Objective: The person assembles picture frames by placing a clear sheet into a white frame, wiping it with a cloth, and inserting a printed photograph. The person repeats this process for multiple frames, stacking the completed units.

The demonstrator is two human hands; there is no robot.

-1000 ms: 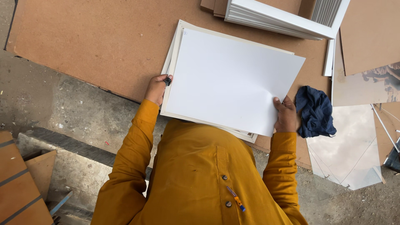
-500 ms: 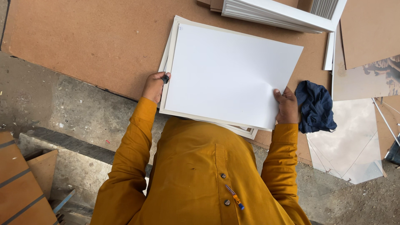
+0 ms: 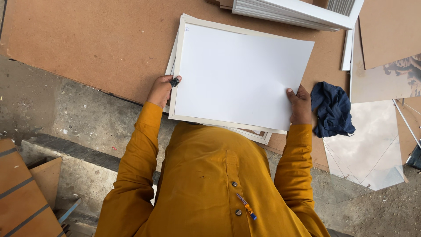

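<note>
- head view: the white sheet (image 3: pixel 241 77) lies on top of a cream mat board (image 3: pixel 193 117) and a white frame (image 3: pixel 258 136), all stacked on the brown board worktop (image 3: pixel 87 44).
- the left hand (image 3: pixel 161 90) is closed on the sheet's left edge, thumb on top, with a small black object (image 3: pixel 175 81) pinched against the corner; what that object is cannot be told.
- the right hand (image 3: pixel 300 104) is clamped on the sheet's lower right edge, thumb over, fingers under.
- just right of the sheet lies a crumpled dark blue cloth (image 3: pixel 332 109); further right, a pane of glass (image 3: pixel 372 149) reflecting sky; above the sheet, a stack of white frames (image 3: pixel 298 11).
- judging by its flat, unsagging surface, the sheet looks light and fairly stiff, though likely to crease or smudge; opposite edges, as now, seem the safest hold.
</note>
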